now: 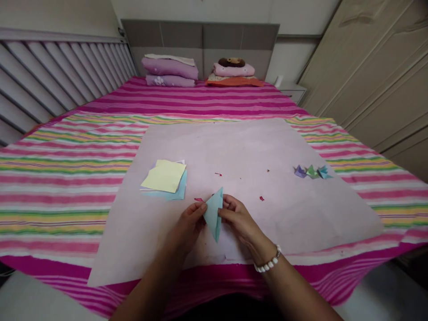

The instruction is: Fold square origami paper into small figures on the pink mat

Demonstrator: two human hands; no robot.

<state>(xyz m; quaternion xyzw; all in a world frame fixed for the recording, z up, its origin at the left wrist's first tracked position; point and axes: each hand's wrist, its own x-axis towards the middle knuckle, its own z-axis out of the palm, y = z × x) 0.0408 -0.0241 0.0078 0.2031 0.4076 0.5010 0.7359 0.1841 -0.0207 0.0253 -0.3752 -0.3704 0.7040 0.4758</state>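
A light blue folded piece of paper [212, 215], roughly triangular with a point at the bottom, is held up between my two hands above a large pale sheet [230, 147]. My left hand [191, 219] pinches its left edge, thumb on the near face. On the right edge, my right hand [239, 218] grips it with the thumb in front and the fingers behind. A white bead bracelet [268, 265] circles my right wrist. Left of my hands lies a stack of paper squares [163, 176], pale yellow on top with blue sticking out underneath.
Three small folded paper figures, purple [300, 171], green [312, 172] and blue [324, 172], stand in a row at the sheet's right. Small red scraps [261, 198] dot the sheet. Beneath is a striped bedspread [60, 178]; folded bedding [172, 73] sits by the headboard [200, 38].
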